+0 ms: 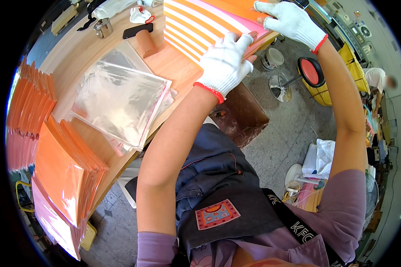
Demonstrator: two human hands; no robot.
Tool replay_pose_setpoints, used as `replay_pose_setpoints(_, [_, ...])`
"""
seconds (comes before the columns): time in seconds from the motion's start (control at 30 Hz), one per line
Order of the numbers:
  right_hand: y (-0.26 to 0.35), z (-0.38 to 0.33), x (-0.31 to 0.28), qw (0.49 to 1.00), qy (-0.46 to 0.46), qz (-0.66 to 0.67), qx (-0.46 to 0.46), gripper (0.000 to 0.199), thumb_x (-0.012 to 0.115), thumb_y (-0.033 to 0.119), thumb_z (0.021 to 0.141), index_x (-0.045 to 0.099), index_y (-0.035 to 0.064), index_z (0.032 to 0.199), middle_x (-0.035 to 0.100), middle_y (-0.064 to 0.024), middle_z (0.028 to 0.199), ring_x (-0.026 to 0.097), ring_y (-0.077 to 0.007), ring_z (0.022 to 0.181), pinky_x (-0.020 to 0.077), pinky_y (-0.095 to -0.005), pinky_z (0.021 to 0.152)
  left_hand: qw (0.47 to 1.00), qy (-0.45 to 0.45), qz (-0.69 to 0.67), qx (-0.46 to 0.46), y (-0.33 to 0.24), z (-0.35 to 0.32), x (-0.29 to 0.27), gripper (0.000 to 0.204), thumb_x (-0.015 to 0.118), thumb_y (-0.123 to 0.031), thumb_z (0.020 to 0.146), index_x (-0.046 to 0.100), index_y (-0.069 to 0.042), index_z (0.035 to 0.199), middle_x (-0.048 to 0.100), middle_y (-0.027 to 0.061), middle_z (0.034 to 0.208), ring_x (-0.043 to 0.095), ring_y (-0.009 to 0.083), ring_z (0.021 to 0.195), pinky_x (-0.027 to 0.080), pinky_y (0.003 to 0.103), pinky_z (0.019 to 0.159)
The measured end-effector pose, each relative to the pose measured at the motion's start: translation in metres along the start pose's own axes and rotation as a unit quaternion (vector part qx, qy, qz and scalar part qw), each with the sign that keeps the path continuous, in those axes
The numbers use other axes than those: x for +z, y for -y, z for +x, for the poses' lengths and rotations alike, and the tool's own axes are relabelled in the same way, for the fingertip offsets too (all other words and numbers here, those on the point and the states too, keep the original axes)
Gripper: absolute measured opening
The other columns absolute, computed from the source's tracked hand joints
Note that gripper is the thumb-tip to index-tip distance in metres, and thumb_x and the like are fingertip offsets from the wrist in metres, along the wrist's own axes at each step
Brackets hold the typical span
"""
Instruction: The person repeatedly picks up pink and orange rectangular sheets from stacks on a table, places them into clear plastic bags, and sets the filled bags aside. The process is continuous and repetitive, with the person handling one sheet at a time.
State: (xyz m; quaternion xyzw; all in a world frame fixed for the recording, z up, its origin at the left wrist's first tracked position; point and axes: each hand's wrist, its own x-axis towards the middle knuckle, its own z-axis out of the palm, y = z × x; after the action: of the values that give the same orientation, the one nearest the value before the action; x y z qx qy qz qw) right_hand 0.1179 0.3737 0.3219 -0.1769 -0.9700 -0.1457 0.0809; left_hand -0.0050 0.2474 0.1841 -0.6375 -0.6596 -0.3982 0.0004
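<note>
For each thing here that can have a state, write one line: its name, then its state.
left hand: gloved, pressed flat on the paper stack
right hand: gloved, holding the stack's far edge
paper stack: fanned in steps
clear bags: empty, lying flat
orange packs: bagged, piled overlapping
metal cup: upright

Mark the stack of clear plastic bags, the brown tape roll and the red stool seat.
stack of clear plastic bags (120, 100), head view, middle of the top bag.
brown tape roll (145, 42), head view, its curved side.
red stool seat (310, 71), head view, centre of the round red pad.
</note>
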Motion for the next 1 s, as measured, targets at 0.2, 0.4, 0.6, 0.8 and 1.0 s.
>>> replay_pose_setpoints(0.2, [-0.001, 0.000, 0.000, 1.000, -0.005, 0.012, 0.000, 0.041, 0.054, 0.033, 0.083, 0.062, 0.0085, 0.116, 0.065, -0.0200, 0.095, 0.063, -0.0346, 0.083, 0.0502, -0.0391, 0.075, 1.000, -0.007, -0.005, 0.005, 0.000, -0.001, 0.001, 0.044, 0.064, -0.022, 0.073, 0.052, -0.021, 0.115, 0.054, 0.0115, 0.114, 0.057, 0.0332, 0.103, 0.049, 0.043, 0.081])
replay_pose_setpoints(0.4, [0.004, 0.002, -0.001, 1.000, 0.013, -0.004, 0.020, 0.041, 0.053, 0.034, 0.084, 0.062, 0.0092, 0.115, 0.065, -0.0205, 0.092, 0.063, -0.0351, 0.082, 0.0502, -0.0396, 0.075, 1.000, -0.010, -0.010, 0.007, 0.001, -0.001, 0.000, 0.042, 0.065, -0.026, 0.077, 0.052, -0.022, 0.117, 0.054, 0.0118, 0.113, 0.058, 0.0337, 0.099, 0.049, 0.043, 0.079])
replay_pose_setpoints(0.6, [0.008, 0.003, 0.000, 0.999, 0.023, 0.003, 0.030, 0.039, 0.054, 0.032, 0.082, 0.060, 0.0101, 0.114, 0.063, -0.0207, 0.084, 0.063, -0.0356, 0.078, 0.0495, -0.0408, 0.072, 0.999, -0.009, -0.039, 0.008, 0.003, -0.006, -0.001, 0.043, 0.063, -0.025, 0.079, 0.051, -0.022, 0.120, 0.056, 0.0109, 0.109, 0.059, 0.0326, 0.095, 0.048, 0.042, 0.077])
replay_pose_setpoints(0.8, [-0.012, -0.002, 0.008, 0.995, 0.070, -0.041, 0.054, 0.052, 0.053, 0.034, 0.079, 0.051, 0.0169, 0.128, 0.063, -0.0215, 0.080, 0.063, -0.0366, 0.076, 0.0488, -0.0463, 0.069, 0.983, 0.054, -0.162, -0.065, -0.009, 0.020, -0.010, 0.044, 0.057, -0.018, 0.076, 0.053, -0.015, 0.120, 0.063, 0.0092, 0.085, 0.062, 0.0291, 0.082, 0.047, 0.039, 0.074])
replay_pose_setpoints(1.0, [-0.010, -0.008, 0.023, 0.980, -0.140, 0.133, 0.059, 0.034, 0.051, 0.035, 0.082, 0.054, 0.0107, 0.106, 0.065, -0.0131, 0.073, 0.063, -0.0328, 0.070, 0.0483, -0.0440, 0.061, 0.826, 0.144, -0.506, -0.203, 0.015, 0.040, -0.016, 0.026, 0.045, -0.017, 0.087, 0.055, -0.006, 0.107, 0.055, 0.0054, 0.068, 0.048, 0.0136, 0.052, 0.046, 0.032, 0.051])
